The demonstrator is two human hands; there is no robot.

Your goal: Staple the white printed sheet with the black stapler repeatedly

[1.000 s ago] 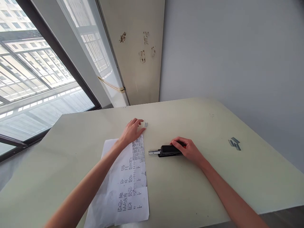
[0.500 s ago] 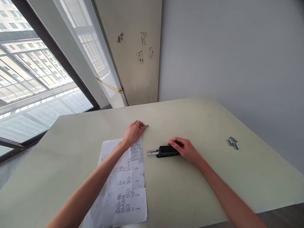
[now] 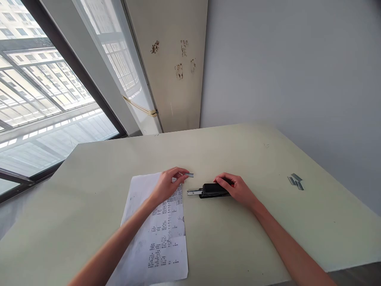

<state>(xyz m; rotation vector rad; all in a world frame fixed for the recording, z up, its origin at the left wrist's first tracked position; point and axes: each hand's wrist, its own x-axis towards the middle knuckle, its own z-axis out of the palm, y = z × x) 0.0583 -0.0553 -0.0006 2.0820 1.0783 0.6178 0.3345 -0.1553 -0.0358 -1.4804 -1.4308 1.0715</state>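
Observation:
Between the thumb and fingers of my left hand (image 3: 171, 182) is a short strip of staples (image 3: 189, 174), its free end pointing right. That hand is over the upper part of the printed paper (image 3: 166, 246). My right hand (image 3: 236, 186) grips the rear of a black stapler (image 3: 212, 190), which lies flat with its front to the left. A silvery metal tray (image 3: 194, 192) sticks out of the stapler's front, just below and right of the staple strip. The strip and the tray are apart. My palm and fingers hide the stapler's back end.
Several loose staple strips (image 3: 295, 181) lie at the right of the pale table (image 3: 232, 238). A grey wall (image 3: 282, 67) borders the table's right and far side. A window (image 3: 44, 87) and a stained cabinet panel (image 3: 178, 95) stand beyond the left and far edges.
My left hand has come nearer to me and slightly right with the staple strip, closer to the stapler's tray. The right hand keeps its hold on the stapler. The view has shifted slightly.

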